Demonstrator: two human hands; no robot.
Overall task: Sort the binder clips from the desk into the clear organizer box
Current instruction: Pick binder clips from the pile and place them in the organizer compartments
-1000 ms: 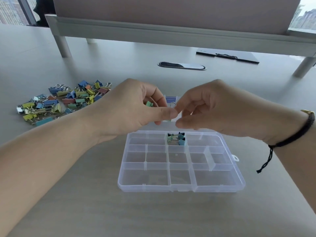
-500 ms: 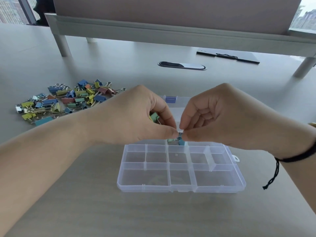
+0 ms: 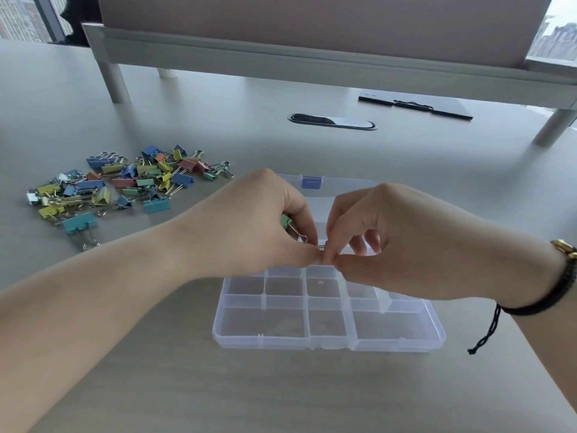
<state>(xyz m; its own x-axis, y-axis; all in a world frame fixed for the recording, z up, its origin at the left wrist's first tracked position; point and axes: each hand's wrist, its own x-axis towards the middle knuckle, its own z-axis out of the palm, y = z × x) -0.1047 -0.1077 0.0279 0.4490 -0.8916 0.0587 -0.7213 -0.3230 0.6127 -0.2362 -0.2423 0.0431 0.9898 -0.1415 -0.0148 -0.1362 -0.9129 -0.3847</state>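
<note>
On the grey desk (image 3: 312,395), both hands meet above the box (image 3: 327,339): the left hand (image 3: 249,226) curls around a green clip (image 3: 285,220), the right hand (image 3: 390,242) pinches another, probably to drop it in.

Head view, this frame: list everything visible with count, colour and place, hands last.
Loose clips: several dozen, blue, yellow, pink, green, teal; piled on desk, far left.
Organizer box: one, clear, lid open, centre of desk.
Green clip: one, in left hand.
Clipboard: one, dark, far right.
Cable slot: one, black, desk centre.
Desk: one, grey.
Wristband: one, black, right wrist.
Left hand: pinching over box's far row.
Right hand: pinching, fingertips meeting left's.
</note>
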